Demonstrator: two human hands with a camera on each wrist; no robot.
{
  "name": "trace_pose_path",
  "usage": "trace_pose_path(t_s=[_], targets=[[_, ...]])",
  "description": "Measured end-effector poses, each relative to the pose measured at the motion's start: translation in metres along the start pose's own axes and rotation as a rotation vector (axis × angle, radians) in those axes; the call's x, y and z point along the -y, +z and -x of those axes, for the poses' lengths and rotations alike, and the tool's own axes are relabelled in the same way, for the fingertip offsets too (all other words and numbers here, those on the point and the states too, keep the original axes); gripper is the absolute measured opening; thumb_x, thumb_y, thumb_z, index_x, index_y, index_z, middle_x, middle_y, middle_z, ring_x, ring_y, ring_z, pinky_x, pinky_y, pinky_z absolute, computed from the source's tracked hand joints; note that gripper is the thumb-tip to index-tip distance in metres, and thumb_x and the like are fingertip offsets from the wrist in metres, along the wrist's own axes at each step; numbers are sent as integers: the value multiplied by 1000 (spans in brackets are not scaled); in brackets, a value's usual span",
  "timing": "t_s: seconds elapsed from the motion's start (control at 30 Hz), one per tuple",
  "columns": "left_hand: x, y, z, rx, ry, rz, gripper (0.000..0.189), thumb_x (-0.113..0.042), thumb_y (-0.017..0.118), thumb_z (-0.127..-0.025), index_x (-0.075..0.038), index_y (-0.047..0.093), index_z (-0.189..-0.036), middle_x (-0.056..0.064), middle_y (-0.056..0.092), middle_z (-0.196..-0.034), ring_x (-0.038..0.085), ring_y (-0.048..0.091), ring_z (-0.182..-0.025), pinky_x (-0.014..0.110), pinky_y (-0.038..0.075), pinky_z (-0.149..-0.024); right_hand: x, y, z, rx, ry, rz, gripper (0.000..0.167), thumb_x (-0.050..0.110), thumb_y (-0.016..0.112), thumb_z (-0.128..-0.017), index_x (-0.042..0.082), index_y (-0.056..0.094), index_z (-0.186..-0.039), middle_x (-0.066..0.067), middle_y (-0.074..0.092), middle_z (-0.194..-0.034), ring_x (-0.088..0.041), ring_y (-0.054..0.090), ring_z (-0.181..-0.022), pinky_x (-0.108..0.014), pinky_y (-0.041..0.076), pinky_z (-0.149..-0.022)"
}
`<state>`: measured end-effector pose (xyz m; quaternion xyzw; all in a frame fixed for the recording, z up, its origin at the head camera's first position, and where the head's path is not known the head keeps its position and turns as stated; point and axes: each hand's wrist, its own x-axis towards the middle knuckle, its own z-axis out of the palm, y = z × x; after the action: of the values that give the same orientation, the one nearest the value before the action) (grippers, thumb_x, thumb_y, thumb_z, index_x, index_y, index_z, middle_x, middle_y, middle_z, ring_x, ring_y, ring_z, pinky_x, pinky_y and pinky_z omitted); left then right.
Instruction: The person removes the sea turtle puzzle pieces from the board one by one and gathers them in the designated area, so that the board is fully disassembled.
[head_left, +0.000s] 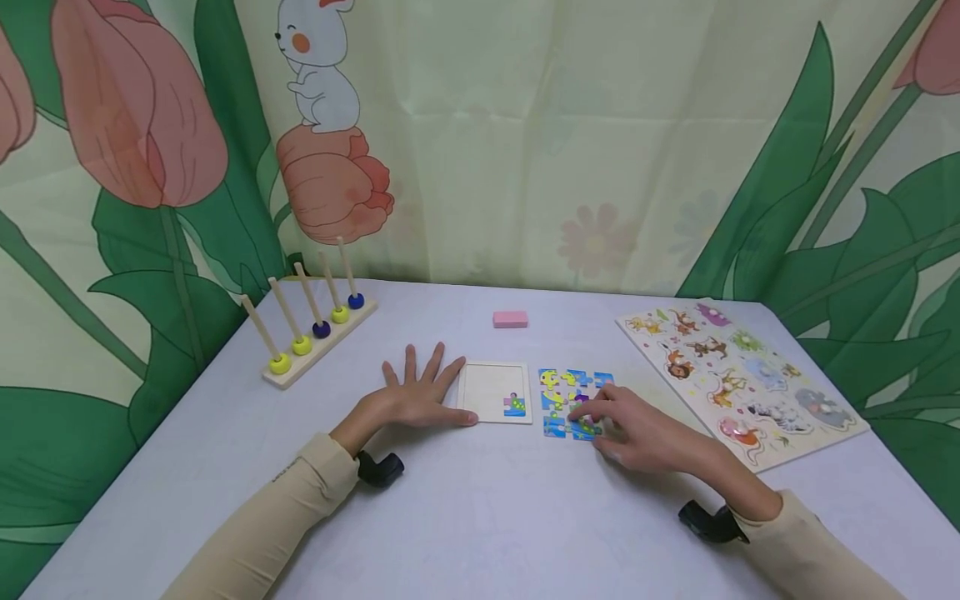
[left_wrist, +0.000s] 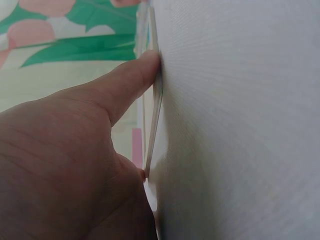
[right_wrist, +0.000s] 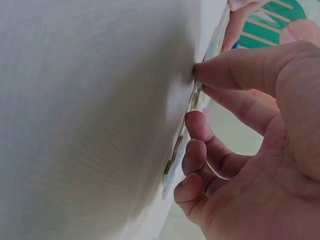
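Note:
My left hand (head_left: 415,400) lies on the table with its fingers spread. Its thumb (left_wrist: 137,75) presses the near left corner of a small square wooden puzzle tray (head_left: 480,383). Inside that tray, one blue and green puzzle piece (head_left: 514,406) sits at the lower right. My right hand (head_left: 637,429) reaches over a group of colourful jigsaw pieces (head_left: 555,400) beside the tray. Its thumb and index finger pinch at a piece in the near row, mostly hidden under the hand. The other fingers (right_wrist: 194,156) of this hand are curled by the edge of the pieces.
A pink block (head_left: 510,319) lies behind the tray. Far left stands a wooden peg rack (head_left: 318,346) with yellow and dark blue beads. At right lies a large animal puzzle board (head_left: 738,379). A printed curtain (head_left: 487,167) hangs behind the table.

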<state>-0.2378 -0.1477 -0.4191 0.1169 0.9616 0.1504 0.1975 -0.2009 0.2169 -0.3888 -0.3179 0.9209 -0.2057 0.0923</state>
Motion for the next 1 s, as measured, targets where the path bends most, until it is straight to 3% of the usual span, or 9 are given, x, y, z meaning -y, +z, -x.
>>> trace_pose_path(t_s=[0.37,0.73,0.9,1.0], targets=[[2,2,-3,10,-21,-20,111,-84,56,-87,-36,3,-172,6,-24,-178,52,-35,-157,85,-18,-115,2,-1,-1,11,-25,-11,38,12,76,-95,26,73,-130,0,56,-108,-15,44,-94,-25,35,-75],[1,5,-1,6,-20,-2,111,-82,58,-88,-34,3,-172,7,-24,-178,52,-36,-156,85,-19,-114,3,-8,-3,3,-34,38,43,11,77,-94,23,71,-134,-3,60,-116,-17,50,-100,-28,44,-81],[2,4,-2,-5,-17,-9,110,-83,57,-88,-34,4,-172,7,-23,-178,53,-35,-156,85,-18,-115,7,-6,-13,-40,-99,10,36,6,73,-96,18,73,-129,-3,62,-113,-16,54,-98,-27,48,-82],[3,3,-4,-2,-15,-6,111,-84,57,-87,-35,4,-172,6,-25,-178,52,-36,-155,85,-18,-114,12,-3,-26,-40,-90,-10,32,8,72,-97,17,73,-128,-4,63,-112,-16,54,-95,-26,48,-79]])
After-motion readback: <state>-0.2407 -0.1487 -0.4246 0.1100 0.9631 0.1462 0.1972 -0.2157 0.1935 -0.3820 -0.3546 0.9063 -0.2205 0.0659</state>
